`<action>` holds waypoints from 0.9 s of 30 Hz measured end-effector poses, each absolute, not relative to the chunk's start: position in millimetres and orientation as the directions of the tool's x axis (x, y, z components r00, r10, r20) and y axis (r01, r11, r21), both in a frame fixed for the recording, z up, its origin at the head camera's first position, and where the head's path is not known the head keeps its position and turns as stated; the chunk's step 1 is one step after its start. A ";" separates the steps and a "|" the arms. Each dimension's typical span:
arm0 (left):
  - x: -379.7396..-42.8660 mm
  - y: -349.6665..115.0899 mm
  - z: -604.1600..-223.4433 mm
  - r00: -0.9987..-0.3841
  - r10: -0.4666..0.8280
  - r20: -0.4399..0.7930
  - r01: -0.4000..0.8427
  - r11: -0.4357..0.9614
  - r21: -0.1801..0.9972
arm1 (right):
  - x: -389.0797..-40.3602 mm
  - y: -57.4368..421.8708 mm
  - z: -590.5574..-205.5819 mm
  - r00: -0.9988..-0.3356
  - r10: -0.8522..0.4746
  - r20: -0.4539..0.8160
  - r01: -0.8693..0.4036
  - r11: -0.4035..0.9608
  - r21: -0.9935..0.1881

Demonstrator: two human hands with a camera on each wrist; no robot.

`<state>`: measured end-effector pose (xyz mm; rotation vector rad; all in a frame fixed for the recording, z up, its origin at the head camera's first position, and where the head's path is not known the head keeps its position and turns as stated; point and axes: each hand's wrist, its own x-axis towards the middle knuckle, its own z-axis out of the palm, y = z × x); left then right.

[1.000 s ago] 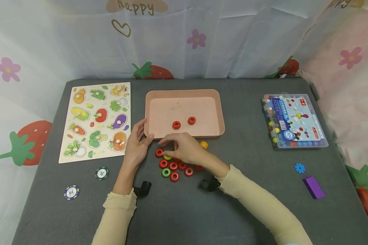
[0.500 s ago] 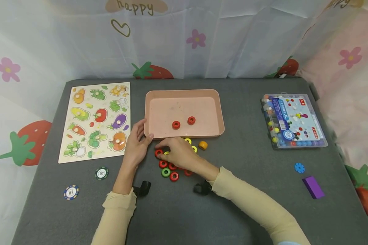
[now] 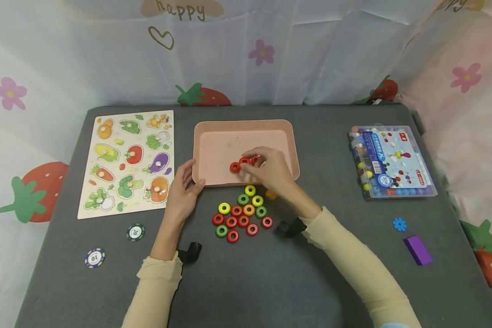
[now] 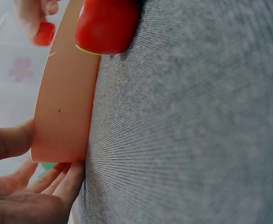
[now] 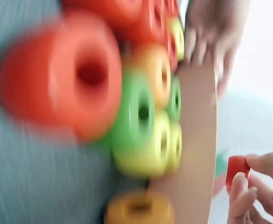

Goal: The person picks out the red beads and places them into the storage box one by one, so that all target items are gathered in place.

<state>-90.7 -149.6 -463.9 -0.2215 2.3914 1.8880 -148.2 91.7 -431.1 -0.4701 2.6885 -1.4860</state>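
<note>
My right hand (image 3: 270,172) is over the pink tray (image 3: 213,146), pinching a red ring-shaped bead (image 5: 237,169) between thumb and fingers. Two more red beads (image 3: 235,167) lie in the tray, close to the held one. At the tray's front left corner is my left hand (image 3: 184,191); its thumb touches the front wall and its straight fingers lie along the left side. In front of the tray, several red, green, yellow and orange beads (image 3: 243,221) are spread on the grey table. An orange-yellow piece (image 3: 271,195) is partly hidden by my right wrist.
A vegetable puzzle board (image 3: 127,164) lies left of the tray, with a green chip (image 3: 136,232) and a blue chip (image 3: 94,258) before it. To the right are a clear case of coloured balls (image 3: 393,162), a blue disc (image 3: 399,224) and a purple block (image 3: 418,250).
My right hand took hold of a red bead at the left of the group and carried it up and right over the tray. My left hand stayed at the corner.
</note>
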 end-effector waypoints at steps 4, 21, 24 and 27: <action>-90.5 -149.5 -463.4 -0.985 -0.059 -0.159 -0.168 0.223 0.960 | -166.5 110.8 -433.4 -0.985 -0.158 0.072 -0.146 0.534 -0.833; -90.9 -150.7 -466.1 -0.989 -0.062 -0.138 -0.148 0.221 0.964 | -172.5 122.1 -449.0 -0.994 -0.105 -0.013 -0.062 0.673 -0.737; -91.5 -150.4 -466.8 -0.990 -0.059 -0.132 -0.142 0.218 0.966 | -166.1 126.2 -444.8 -0.991 -0.129 0.033 -0.111 0.664 -0.739; -91.7 -150.4 -467.5 -0.989 -0.061 -0.134 -0.144 0.220 0.965 | -155.6 130.4 -438.9 -0.976 -0.199 0.089 -0.197 0.631 -0.751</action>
